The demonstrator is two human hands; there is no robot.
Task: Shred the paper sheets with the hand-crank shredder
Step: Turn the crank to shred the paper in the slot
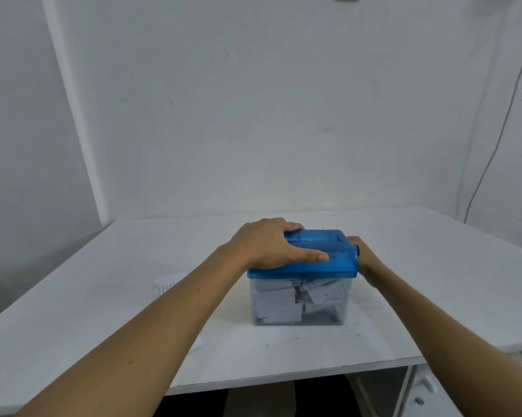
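Head view: both my hands are on the hand-crank shredder (341, 267), which stands near the middle of the white table (419, 281).
My left hand (268, 245) grips the blue lid (329, 251), fingers curled over its far left edge, thumb laid straight along the near side. My right hand (363, 255) is at the shredder's right end, blurred and half hidden by the lid, so I cannot tell how its fingers lie. Cut paper pieces (281, 308) fill the clear bin (342, 308). Paper sheets (166, 285) lie left of it, partly under my left forearm.
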